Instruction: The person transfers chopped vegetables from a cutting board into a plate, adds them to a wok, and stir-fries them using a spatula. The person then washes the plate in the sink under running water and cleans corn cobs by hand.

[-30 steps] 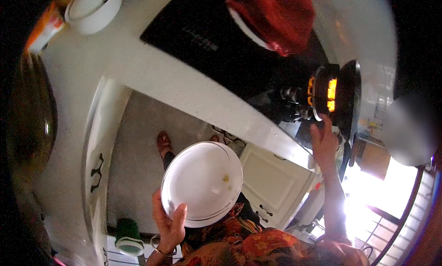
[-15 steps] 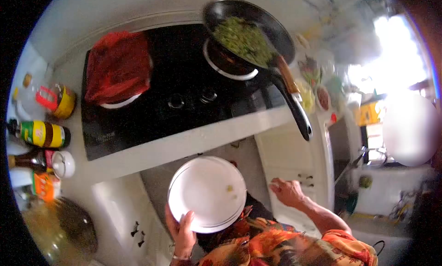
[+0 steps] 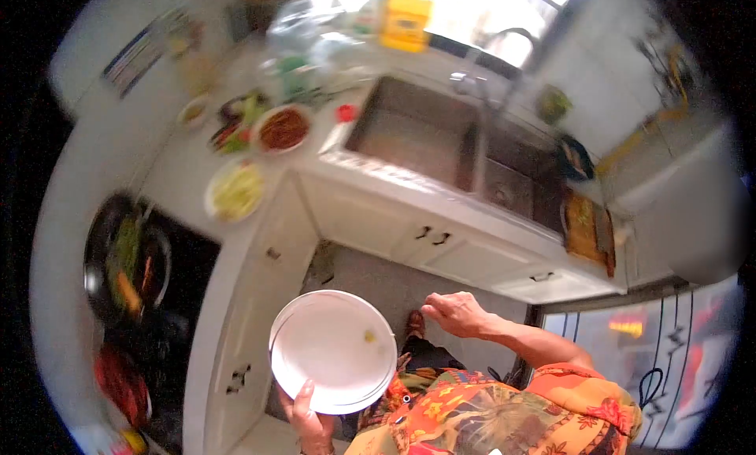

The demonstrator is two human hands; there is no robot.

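Note:
My left hand (image 3: 307,419) grips a white plate (image 3: 332,349) by its near rim, thumb on top; a small yellowish scrap lies on the plate's right part. The second rim below suggests more than one plate stacked. My right hand (image 3: 457,313) is held in the air to the right of the plate, with its fingers curled together; whether anything is in them is too small to tell. At the left, a dark pan (image 3: 110,258) with green food sits on the black stove (image 3: 189,258).
Beyond the plate are a double sink (image 3: 417,128) with a faucet (image 3: 468,81), a bowl of red food (image 3: 283,130), and a bowl of yellow-green pieces (image 3: 235,190). A cutting board (image 3: 587,231) lies right of the sink. A red cloth (image 3: 122,384) is at lower left.
The view has swung from the stove to the sink. My right hand has left the stove's edge and is now beside the plate. My left hand still holds the plate.

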